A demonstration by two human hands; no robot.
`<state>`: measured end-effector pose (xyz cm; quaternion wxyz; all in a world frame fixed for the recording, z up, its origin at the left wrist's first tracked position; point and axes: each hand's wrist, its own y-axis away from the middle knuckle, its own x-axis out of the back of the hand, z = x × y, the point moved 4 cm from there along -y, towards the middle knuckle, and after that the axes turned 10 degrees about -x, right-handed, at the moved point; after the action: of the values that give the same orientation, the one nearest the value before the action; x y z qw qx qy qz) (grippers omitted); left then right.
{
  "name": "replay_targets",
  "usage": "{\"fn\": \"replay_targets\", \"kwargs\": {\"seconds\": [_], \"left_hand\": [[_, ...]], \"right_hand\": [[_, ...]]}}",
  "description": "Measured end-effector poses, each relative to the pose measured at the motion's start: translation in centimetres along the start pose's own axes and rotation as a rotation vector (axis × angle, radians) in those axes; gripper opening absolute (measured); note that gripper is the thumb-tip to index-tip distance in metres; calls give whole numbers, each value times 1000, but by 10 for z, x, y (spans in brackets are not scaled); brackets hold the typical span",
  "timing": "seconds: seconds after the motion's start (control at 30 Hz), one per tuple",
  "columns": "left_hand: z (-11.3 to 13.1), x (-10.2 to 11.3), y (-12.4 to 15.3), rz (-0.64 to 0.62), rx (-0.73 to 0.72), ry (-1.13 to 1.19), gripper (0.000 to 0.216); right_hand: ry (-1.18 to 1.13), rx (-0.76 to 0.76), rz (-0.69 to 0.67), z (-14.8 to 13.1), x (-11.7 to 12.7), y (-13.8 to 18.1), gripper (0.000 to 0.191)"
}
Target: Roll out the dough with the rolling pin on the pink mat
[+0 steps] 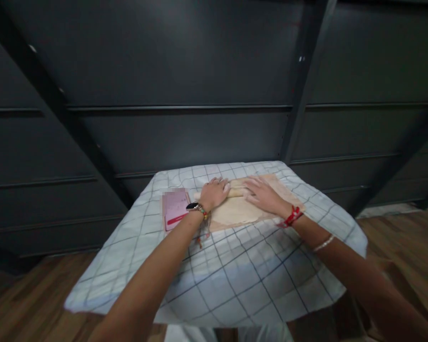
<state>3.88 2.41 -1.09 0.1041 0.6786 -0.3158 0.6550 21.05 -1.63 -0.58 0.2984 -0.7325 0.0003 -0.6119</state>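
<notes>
A pale wooden rolling pin [237,189] lies crosswise on a thin, pale sheet that looks like rolled-out dough [231,213]. On the pin's left part rests my left hand [214,194], palm down, fingers stretched over it. My right hand [266,195] lies flat over the right part, its fingers pointing forward and left. Both hands cover much of the pin, so its right end is hidden. Beneath the sheet is a light brown mat [288,191].
Left of the mat lies a pink notepad [176,202] with a red pen [177,219] on it. A white checked cloth [231,270] covers the small table. Dark metal panels [185,137] stand right behind the table. Wooden flooring [406,242] shows around it.
</notes>
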Motion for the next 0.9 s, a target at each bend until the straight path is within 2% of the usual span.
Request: {"fn": "replay_targets", "kwargs": {"seconds": [0.1,0.23,0.47,0.63,0.9], "left_hand": [[2,1,2,30,-9,9,44],[4,4,6,49,23,29,45],[8,9,14,63,10,53,45],[4,10,16,69,25,42,45],[-5,12,19,45,90,65,47]], "right_hand": [[-51,193,-14,-15,14,30,33],[87,335,-27,-32,23,59,21],[235,438,-2,-42,18,70,15],[254,514,70,-45,22,77,19],[244,476,88,-49,24,81,22]]}}
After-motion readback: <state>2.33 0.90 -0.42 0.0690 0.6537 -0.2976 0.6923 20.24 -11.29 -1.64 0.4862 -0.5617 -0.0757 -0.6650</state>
